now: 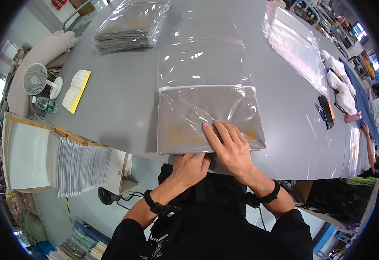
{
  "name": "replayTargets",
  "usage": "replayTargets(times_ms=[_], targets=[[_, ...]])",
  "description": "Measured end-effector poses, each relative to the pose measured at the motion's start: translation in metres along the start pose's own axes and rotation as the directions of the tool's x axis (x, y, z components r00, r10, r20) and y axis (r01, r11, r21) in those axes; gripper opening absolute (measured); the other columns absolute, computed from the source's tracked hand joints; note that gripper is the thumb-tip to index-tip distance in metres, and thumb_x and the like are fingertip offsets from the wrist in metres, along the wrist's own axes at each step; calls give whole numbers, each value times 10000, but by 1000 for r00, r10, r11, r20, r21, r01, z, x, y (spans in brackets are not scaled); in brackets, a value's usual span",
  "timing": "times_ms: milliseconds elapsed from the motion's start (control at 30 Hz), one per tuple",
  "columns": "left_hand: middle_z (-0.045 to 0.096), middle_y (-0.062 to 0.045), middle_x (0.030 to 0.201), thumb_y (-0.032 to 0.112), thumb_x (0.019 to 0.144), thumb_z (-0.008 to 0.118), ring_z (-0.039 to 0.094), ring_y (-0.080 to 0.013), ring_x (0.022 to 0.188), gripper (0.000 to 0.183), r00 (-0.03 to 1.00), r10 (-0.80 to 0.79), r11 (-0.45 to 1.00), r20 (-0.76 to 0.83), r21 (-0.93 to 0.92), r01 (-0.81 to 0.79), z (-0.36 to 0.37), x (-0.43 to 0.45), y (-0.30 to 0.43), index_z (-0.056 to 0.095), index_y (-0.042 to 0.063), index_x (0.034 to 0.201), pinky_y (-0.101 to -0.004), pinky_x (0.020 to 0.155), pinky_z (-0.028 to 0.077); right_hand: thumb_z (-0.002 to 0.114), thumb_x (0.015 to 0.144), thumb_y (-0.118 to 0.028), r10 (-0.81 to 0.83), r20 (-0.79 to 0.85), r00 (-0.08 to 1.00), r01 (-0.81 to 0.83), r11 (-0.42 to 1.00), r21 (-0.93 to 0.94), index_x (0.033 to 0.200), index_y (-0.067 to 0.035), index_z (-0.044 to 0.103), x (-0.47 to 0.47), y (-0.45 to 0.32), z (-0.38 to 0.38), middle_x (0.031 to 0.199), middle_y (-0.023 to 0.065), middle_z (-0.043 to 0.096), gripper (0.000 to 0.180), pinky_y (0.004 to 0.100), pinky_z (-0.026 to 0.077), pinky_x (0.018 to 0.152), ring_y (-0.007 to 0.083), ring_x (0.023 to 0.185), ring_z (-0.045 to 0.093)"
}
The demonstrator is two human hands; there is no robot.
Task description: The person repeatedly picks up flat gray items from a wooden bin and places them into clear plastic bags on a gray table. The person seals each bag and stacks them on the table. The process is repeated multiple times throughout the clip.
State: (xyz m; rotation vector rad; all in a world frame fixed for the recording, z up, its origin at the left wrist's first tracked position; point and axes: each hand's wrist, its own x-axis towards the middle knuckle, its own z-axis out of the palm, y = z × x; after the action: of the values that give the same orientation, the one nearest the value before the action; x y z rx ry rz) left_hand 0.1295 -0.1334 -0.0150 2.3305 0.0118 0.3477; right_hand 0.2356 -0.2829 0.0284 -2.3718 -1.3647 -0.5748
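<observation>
Before me lies a clear plastic zip bag [209, 107] with grey-brown folded material inside and orange printing near its front edge. A white zip strip [205, 87] crosses it, and clear film extends beyond that towards the far side. My right hand [231, 148] rests on the front right part of the bag, fingers spread over the plastic and gripping nothing. My left hand [191, 169] is at the bag's front edge, knuckles up. Its fingertips are hidden, so whether it pinches the edge is unclear.
On the grey table [121, 97] are a stack of filled bags [127, 32], flat clear bags [296, 45], a yellow-edged paper pad [76, 91], a small fan [36, 79], a bottle [44, 104] and a black box-like object [326, 112]. Another person's arm [370, 146] shows far right.
</observation>
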Motion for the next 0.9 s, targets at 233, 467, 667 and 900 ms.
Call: replayTargets(times_ms=[233, 467, 667, 900], targets=[[736, -183, 1032, 223, 919, 698, 691, -395, 985, 307, 985, 118, 969, 123, 204, -141, 23, 44, -13, 720, 40, 1165, -560, 861, 522, 713, 846, -50, -59, -126, 990, 51, 996, -69, 1387, -37, 664, -1, 9, 3, 1295, 213, 664, 543, 470, 589, 978, 368, 1150, 694], [736, -206, 1169, 361, 972, 693, 671, -411, 1150, 428, 999, 14, 963, 35, 269, -22, 16, 46, 6, 739, 7, 1207, -540, 1022, 506, 649, 898, -102, -23, -3, 1000, 23, 999, -33, 1533, -54, 549, 10, 29, 21, 1412, 246, 606, 645, 539, 519, 1107, 423, 1268, 632], [617, -205, 1443, 303, 969, 676, 563, -419, 1332, 530, 982, 60, 971, 178, 216, -98, 19, 37, 21, 637, -2, 1401, -560, 1167, 410, 659, 899, -95, 58, 41, 997, -57, 998, -10, 1507, -81, 579, 2, 41, 25, 1428, 242, 602, 613, 560, 486, 1145, 427, 1308, 613], [570, -179, 1492, 245, 968, 656, 522, -351, 1358, 565, 958, 236, 927, 160, 259, -272, 11, 43, 20, 583, -42, 1449, -540, 1259, 318, 653, 871, -41, 110, 14, 994, -110, 994, -7, 1539, -104, 544, 42, 75, 59, 1464, 224, 593, 680, 603, 411, 1206, 420, 1370, 581]])
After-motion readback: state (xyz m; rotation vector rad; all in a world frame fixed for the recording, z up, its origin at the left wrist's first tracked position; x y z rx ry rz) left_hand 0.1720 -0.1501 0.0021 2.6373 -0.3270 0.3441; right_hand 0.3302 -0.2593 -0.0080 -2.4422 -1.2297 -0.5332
